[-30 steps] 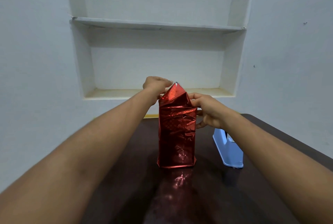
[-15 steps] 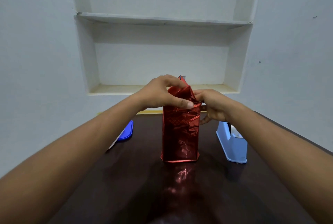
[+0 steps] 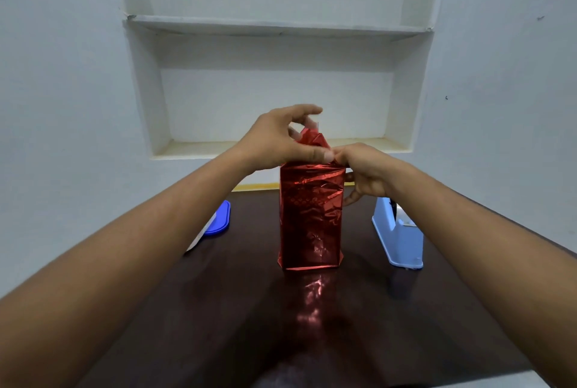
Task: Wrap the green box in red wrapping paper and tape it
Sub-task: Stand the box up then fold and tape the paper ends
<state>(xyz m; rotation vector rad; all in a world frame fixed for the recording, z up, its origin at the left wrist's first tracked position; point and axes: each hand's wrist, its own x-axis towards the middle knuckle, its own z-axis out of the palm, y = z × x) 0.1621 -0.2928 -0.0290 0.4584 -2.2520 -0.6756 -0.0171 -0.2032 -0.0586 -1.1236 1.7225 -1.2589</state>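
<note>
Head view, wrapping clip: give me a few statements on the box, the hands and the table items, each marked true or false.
1. The red-wrapped box stands upright on the dark table. True.
2. The left hand rests flat on the table. False: it works the paper flap at the box's top.
3. The right hand touches the box's top right edge. True.
4. The light blue tape dispenser stands left of the box. False: it stands to the right.
5. A blue lid lies left of the box. True.
</note>
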